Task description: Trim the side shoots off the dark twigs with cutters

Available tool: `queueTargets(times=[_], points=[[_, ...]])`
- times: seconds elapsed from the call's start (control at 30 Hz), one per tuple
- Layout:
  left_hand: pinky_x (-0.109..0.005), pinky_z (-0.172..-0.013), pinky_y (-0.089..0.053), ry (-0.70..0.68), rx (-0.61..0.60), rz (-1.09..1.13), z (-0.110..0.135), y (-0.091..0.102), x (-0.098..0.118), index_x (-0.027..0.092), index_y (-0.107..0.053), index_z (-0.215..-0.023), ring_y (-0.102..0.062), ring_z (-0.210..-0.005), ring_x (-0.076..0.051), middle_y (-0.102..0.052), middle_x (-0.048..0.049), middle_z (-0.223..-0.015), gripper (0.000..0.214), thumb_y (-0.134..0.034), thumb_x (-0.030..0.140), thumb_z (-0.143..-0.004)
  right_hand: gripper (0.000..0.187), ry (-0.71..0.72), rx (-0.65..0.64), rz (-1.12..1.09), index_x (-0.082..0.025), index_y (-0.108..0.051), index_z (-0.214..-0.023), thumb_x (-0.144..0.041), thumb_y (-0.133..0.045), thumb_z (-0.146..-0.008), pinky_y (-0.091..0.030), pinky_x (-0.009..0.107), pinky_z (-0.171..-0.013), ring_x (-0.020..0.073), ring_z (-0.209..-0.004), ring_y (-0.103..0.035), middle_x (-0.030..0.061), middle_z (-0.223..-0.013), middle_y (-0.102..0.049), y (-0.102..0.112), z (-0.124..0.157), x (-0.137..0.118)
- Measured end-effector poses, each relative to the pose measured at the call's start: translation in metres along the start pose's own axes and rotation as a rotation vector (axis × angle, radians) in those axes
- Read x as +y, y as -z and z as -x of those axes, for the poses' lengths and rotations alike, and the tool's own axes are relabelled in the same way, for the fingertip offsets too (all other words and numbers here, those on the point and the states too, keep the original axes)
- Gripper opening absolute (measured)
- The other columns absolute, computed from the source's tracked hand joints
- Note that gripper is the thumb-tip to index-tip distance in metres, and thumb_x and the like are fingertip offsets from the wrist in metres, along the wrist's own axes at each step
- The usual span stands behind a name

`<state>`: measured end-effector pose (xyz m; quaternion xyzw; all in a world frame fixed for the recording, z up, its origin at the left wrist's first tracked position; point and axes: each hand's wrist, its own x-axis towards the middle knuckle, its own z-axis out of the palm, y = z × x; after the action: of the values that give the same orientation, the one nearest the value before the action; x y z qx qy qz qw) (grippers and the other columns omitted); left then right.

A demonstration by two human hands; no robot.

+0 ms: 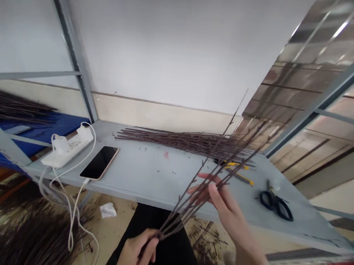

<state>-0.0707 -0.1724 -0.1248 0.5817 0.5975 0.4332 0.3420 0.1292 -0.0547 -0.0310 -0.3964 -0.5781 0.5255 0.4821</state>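
The left hand [136, 254] is closed around the lower end of a bunch of thin twigs [186, 202], which rises diagonally above the counter [148, 179]. The right hand [223, 201] is spread, touching the twigs higher up. More twigs [188, 143] lie in a long pile on the counter, near a yellow-handled tool [241, 177] and black scissors [275, 205].

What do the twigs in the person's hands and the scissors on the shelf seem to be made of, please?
The twigs look like dry wood, with matte dark bark and small side nubs. The scissors have glossy black handles, probably plastic.
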Motion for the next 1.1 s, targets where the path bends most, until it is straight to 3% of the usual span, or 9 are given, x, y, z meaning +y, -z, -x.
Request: queueTargets(times=[0.17,0.37,0.43,0.5,0.67,0.8,0.97,1.1], points=[[-0.023,-0.062,-0.042,-0.005,-0.164,0.08,-0.046,-0.005,0.027,0.018,-0.068,-0.095,-0.056,-0.061,-0.015,-0.06,-0.0003,-0.061,0.037,-0.041,0.044,-0.092,0.03,0.099,0.236,-0.246,-0.023,-0.058,-0.096,-0.05,-0.055,-0.084,-0.048,0.028,-0.053,0.014,-0.055,-0.059,0.0,-0.072,-0.066,-0.021,-0.025,0.013],[-0.026,-0.068,-0.041,0.037,-0.189,0.202,-0.057,-0.014,0.021,0.016,-0.067,-0.095,-0.055,-0.063,-0.016,-0.056,0.001,-0.057,0.038,-0.042,0.045,-0.092,0.026,0.076,0.34,-0.354,-0.026,-0.059,-0.094,-0.049,-0.054,-0.085,-0.045,0.028,-0.048,0.0152,-0.054,-0.055,-0.0009,-0.065,-0.062,-0.023,-0.029,0.029],[-0.025,-0.067,-0.041,0.055,-0.19,0.237,-0.057,-0.016,0.015,0.016,-0.067,-0.093,-0.054,-0.062,-0.015,-0.055,0.0013,-0.056,0.037,-0.043,0.046,-0.091,0.026,0.035,0.35,-0.359,-0.026,-0.059,-0.094,-0.05,-0.053,-0.085,-0.046,0.03,-0.049,0.0165,-0.055,-0.056,-0.0002,-0.065,-0.062,-0.024,-0.027,0.035],[-0.023,-0.056,-0.039,0.098,-0.186,0.282,-0.057,-0.017,0.01,0.016,-0.066,-0.09,-0.049,-0.053,-0.012,-0.055,0.0019,-0.055,0.037,-0.047,0.048,-0.089,0.026,-0.003,0.347,-0.349,-0.027,-0.059,-0.095,-0.051,-0.053,-0.085,-0.047,0.031,-0.051,0.0175,-0.056,-0.056,0.0006,-0.067,-0.063,-0.023,-0.026,0.041],[-0.019,-0.033,-0.018,0.263,-0.185,0.489,-0.061,-0.019,0.007,0.011,-0.064,-0.089,-0.032,-0.033,-0.004,-0.061,-0.0015,-0.057,0.055,-0.048,0.064,-0.08,0.031,-0.054,0.337,-0.347,-0.027,-0.061,-0.096,-0.053,-0.05,-0.085,-0.048,0.033,-0.053,0.0177,-0.056,-0.056,0.0014,-0.07,-0.064,-0.022,-0.027,0.045],[-0.018,-0.032,-0.022,0.277,-0.136,0.567,-0.062,-0.017,0.021,0.009,-0.067,-0.091,-0.039,-0.035,-0.006,-0.065,-0.0066,-0.061,0.064,-0.043,0.068,-0.079,0.034,-0.058,0.34,-0.397,-0.025,-0.062,-0.1,-0.053,-0.053,-0.084,-0.049,0.031,-0.057,0.0156,-0.059,-0.058,0.002,-0.077,-0.065,-0.022,-0.03,0.046],[-0.019,-0.035,-0.025,0.256,-0.065,0.428,-0.061,-0.009,0.037,0.012,-0.07,-0.094,-0.042,-0.041,-0.008,-0.067,-0.0083,-0.069,0.062,-0.043,0.066,-0.081,0.039,-0.066,0.345,-0.365,-0.022,-0.06,-0.108,-0.05,-0.059,-0.08,-0.05,0.03,-0.058,0.0149,-0.064,-0.06,0.0036,-0.087,-0.065,-0.023,-0.033,0.052],[-0.019,-0.036,-0.027,0.24,-0.06,0.364,-0.062,-0.005,0.035,0.013,-0.068,-0.097,-0.041,-0.044,-0.007,-0.067,-0.007,-0.071,0.052,-0.051,0.059,-0.081,0.04,-0.064,0.326,-0.303,-0.023,-0.061,-0.108,-0.046,-0.065,-0.076,-0.051,0.028,-0.057,0.0146,-0.066,-0.06,0.0027,-0.09,-0.064,-0.023,-0.032,0.056]])
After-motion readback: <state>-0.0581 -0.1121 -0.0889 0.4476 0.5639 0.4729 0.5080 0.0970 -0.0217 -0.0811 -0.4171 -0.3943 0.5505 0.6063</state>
